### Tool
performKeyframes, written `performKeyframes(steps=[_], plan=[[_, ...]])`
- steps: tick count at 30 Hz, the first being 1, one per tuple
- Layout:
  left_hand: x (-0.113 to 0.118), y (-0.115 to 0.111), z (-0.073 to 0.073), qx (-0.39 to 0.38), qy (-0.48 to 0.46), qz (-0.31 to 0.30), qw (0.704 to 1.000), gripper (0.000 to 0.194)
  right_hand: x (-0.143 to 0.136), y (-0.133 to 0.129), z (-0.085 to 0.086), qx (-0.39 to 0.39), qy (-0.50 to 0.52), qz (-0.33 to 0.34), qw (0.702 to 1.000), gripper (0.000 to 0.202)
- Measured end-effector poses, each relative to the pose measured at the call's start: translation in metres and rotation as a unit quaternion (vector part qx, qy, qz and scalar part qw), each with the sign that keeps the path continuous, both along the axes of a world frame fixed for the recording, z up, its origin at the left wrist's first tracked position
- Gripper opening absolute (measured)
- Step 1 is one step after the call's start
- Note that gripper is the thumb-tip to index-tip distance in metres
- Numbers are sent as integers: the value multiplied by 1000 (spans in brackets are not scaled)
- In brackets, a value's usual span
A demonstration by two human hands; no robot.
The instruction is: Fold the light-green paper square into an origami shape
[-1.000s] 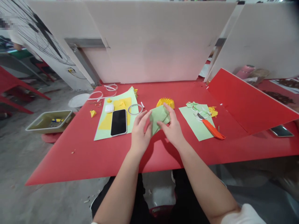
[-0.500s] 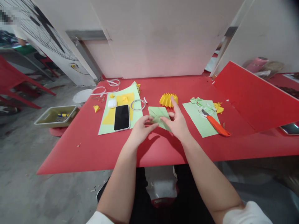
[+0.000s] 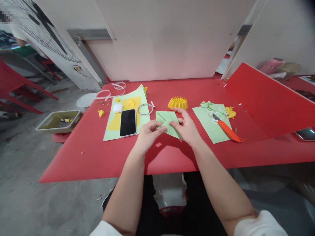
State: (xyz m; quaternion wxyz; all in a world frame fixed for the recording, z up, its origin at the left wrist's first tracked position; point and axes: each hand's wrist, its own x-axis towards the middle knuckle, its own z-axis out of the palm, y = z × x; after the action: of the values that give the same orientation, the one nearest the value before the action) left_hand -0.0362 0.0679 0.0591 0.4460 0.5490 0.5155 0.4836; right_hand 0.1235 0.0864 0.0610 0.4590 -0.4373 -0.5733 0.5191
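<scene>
A small folded square of green paper [image 3: 168,119] is held between both hands over the red table, with creases across its top face. My left hand [image 3: 149,132] pinches its left edge between thumb and fingers. On the opposite side my right hand [image 3: 188,129] grips the paper, thumb on top and fingers partly hidden beneath; its index finger stretches along the far edge. Just beyond that finger stands a pleated yellow paper piece [image 3: 177,103]. An orange-handled utility knife [image 3: 228,131] lies to the right on a green sheet [image 3: 209,126] with paper scraps.
Left on the table [image 3: 93,164] are a black-screened phone [image 3: 128,123], a white case [image 3: 118,108] and a ring-shaped roll [image 3: 145,109] on green and yellow sheets. A red board [image 3: 273,101] leans at the right. A bin [image 3: 59,121] stands beyond the left edge.
My right index finger has come down from beside the yellow pleated piece toward the far edge of the green paper. Both hands keep hold of the paper.
</scene>
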Motion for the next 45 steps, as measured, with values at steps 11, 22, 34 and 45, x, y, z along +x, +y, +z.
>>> performKeyframes(steps=[11,22,34,45], plan=[[-1,-2,3,36,54,14,998,17,0,-7,3,85,-150,-3,985,38],[0,3,-2,78,-10,97,992,17,1,-4,3,59,-78,57,994,22],[-7,3,-3,13,-76,107,991,28,6,-5,6,-28,-20,80,996,34],[-8,-2,6,-43,-140,46,988,22,15,-4,7,51,-48,63,996,47]])
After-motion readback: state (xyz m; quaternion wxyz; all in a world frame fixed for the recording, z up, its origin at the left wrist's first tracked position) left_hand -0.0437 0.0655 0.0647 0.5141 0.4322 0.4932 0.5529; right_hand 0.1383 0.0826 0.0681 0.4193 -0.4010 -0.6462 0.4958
